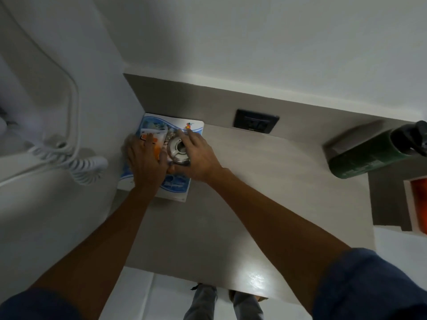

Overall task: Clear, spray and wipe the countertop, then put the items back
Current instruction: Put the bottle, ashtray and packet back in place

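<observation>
A blue-and-white printed tray (176, 191) lies in the far left corner of the grey countertop (254, 181), against the wall. On it stand a shiny round metal cup (177, 147) and orange-and-white packets (153, 135). My right hand (199, 158) wraps around the right side of the cup, with its fingers reaching over the rim. My left hand (144, 163) is curled over the packets just left of the cup and hides most of them. Both hands are blurred by motion.
A dark green bottle with a black pump top (365, 158) stands at the right end of the counter. A black wall socket (255, 121) sits in the backsplash. A white coiled cord (78, 167) hangs on the left wall. An orange item in a white holder (418, 211) is at the right edge.
</observation>
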The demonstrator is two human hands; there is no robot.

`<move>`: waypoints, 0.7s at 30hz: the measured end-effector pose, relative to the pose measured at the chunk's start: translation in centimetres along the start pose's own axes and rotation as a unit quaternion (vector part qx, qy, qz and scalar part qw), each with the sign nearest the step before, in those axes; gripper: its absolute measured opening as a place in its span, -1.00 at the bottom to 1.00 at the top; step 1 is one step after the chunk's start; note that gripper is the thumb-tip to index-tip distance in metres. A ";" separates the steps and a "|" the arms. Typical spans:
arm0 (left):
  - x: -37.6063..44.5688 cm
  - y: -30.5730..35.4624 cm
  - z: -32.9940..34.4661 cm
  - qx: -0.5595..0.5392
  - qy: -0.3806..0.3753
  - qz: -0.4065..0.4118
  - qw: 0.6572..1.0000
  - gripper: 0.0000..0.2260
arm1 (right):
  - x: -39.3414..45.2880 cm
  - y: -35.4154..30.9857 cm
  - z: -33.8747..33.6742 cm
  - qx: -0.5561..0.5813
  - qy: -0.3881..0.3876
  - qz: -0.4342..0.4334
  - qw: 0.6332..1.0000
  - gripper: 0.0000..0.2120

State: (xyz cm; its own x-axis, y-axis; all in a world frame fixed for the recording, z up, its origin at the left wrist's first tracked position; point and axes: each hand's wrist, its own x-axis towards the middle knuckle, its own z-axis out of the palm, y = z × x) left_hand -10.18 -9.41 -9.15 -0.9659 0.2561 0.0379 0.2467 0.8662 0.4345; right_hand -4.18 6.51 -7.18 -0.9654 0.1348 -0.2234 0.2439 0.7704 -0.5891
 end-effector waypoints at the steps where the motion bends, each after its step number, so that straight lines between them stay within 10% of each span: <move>1: 0.1 -0.2 0.1 0.004 -0.004 -0.005 1.000 -0.42 | 0.8 -0.2 0.4 -0.013 -0.008 0.009 1.000 0.09; 21: -4.5 8.6 4.7 -0.213 -0.020 -0.029 0.976 -0.44 | -7.8 11.0 -6.3 0.059 0.155 0.201 0.965 -0.05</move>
State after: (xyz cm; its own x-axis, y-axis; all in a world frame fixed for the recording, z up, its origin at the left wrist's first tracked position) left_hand -3.39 -1.10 -9.85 -0.9713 0.2362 -0.0292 0.1287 0.6245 0.7703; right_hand 5.51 17.86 -7.08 -0.7676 0.6022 -0.2197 0.5956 0.5433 -0.5917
